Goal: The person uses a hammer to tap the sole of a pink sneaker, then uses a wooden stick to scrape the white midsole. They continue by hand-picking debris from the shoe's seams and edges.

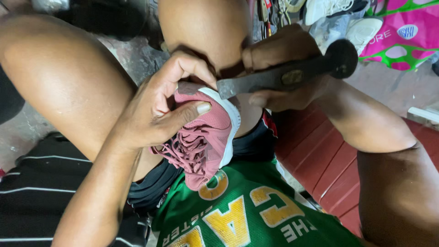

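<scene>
Gripping a pink shoe (208,137), left hand (157,110) clamps; right hand (274,68) clasps a dark-handled knife (292,73).

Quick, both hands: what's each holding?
Left hand: closed on the pink lace-up sneaker with white sole.
Right hand: closed on the dark, worn metal hammer.

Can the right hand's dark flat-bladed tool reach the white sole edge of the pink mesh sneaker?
Probably yes: the tool in the right hand already meets the sneaker at its toe, which the left hand steadies.

Pink-and-green printed bag (402,41) top right on floor; round white-blue label (407,31) on it
</scene>
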